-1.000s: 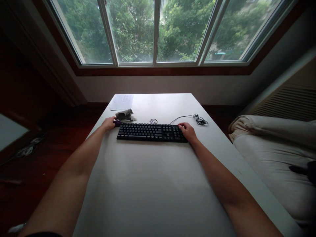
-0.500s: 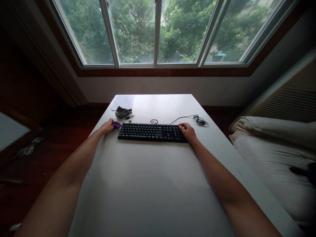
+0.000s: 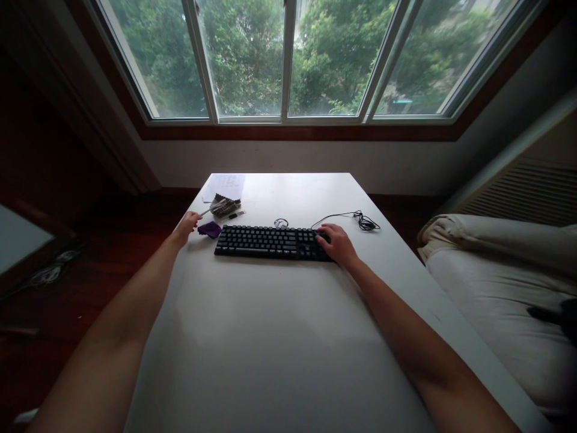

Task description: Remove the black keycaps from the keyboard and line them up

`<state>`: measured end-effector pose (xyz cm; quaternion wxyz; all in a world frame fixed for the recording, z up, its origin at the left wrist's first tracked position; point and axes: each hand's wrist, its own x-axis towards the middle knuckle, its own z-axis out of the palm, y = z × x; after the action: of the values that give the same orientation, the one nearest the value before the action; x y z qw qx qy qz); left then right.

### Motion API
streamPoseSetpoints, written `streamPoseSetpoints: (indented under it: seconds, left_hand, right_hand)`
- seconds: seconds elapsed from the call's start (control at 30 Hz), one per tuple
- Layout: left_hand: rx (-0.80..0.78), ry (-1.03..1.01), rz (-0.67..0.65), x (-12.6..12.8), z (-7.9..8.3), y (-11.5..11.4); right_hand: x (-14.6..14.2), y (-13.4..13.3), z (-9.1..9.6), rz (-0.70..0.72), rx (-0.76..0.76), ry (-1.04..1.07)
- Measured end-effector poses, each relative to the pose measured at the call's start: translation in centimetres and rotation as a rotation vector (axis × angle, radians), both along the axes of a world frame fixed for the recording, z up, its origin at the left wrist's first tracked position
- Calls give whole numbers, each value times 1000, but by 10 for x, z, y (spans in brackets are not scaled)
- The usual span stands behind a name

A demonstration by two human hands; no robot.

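A black keyboard [image 3: 270, 242] lies across the white table [image 3: 279, 337]. My right hand [image 3: 336, 242] rests flat on the keys at its right end, fingers spread and gripping nothing. My left hand [image 3: 187, 224] is just left of the keyboard, near the table's left edge. Its fingers pinch the end of a thin light stick [image 3: 207, 211] that points toward a grey crumpled bundle [image 3: 224, 205]. A small purple thing [image 3: 210, 228] lies on the table between my left hand and the keyboard's left end, and no hand touches it.
Behind the keyboard lie a coiled black cable [image 3: 364, 221], a small wire loop [image 3: 280, 222] and a small dark item [image 3: 233, 214]. A paper sheet [image 3: 223, 184] sits at the far left corner. A pale cushioned seat [image 3: 500, 276] stands to the right, and a window spans the back wall.
My left hand let go of the purple thing, which now lies on the table, and drew left onto the thin stick. My right hand slid slightly left onto the keys.
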<state>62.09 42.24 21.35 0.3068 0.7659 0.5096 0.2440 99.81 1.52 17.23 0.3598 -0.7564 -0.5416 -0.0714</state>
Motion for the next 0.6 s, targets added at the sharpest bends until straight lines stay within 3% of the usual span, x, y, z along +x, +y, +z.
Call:
streamPoseSetpoints:
  seconds: [0.17, 0.27, 0.47, 0.6]
  left_hand:
    - [113, -173, 28, 7, 3, -12]
    - [84, -257, -34, 17, 0, -34]
    - [19, -442, -136, 42, -31, -92]
    - [146, -503, -176, 54, -51, -128]
  right_hand:
    - [-71, 14, 11, 325, -105, -156]
    - [-93, 25, 2, 377, -146, -215]
    - [-81, 36, -19, 272, -148, -224]
    - [-74, 37, -20, 226, -174, -269]
